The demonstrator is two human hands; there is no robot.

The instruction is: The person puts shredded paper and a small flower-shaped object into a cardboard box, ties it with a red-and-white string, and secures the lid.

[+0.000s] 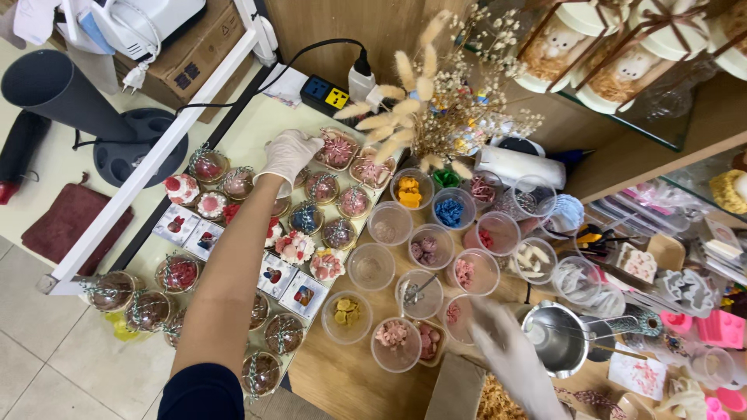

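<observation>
1. Only one view is given, from a camera worn on the person's head
2. It looks steeply down, almost straight from above, onto the table [366, 381] and the tiled floor [47, 350] beside it
3. It sits close: the left hand [286, 155] reaches out to mid-frame, and the right hand [510, 354] shows blurred near the bottom edge
4. The far end of the view takes in a wooden wall [373, 27] and a glass shelf [661, 128] at upper right
5. No second view overlaps it
</observation>
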